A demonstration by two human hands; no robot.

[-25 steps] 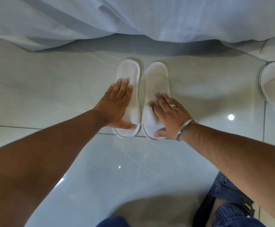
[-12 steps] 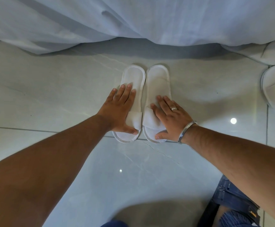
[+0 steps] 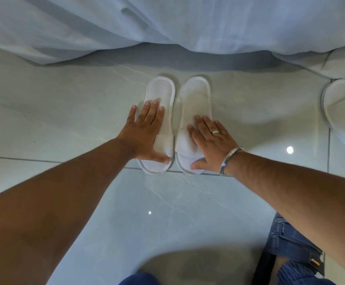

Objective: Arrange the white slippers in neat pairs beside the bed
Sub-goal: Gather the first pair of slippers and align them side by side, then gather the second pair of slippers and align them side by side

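Note:
Two white slippers lie side by side on the tiled floor, heels toward the bed's hanging white sheet (image 3: 167,23). The left slipper (image 3: 161,89) lies under my left hand (image 3: 145,132), which rests flat on it with fingers spread and the thumb at its open toe end. On the right slipper (image 3: 197,93) my right hand (image 3: 210,145), with a ring and a bangle, presses flat in the same way. A narrow gap separates the two slippers. Neither hand grips anything.
Another white slipper (image 3: 340,103) lies at the right edge, partly out of frame. Pale glossy floor tiles (image 3: 64,112) with grout lines surround the pair. My knee in blue jeans (image 3: 290,245) is at the lower right.
The slippers lie a little farther apart than before, with a visible gap between them. My hands have slid slightly toward the toe ends; the view has shifted down a bit.

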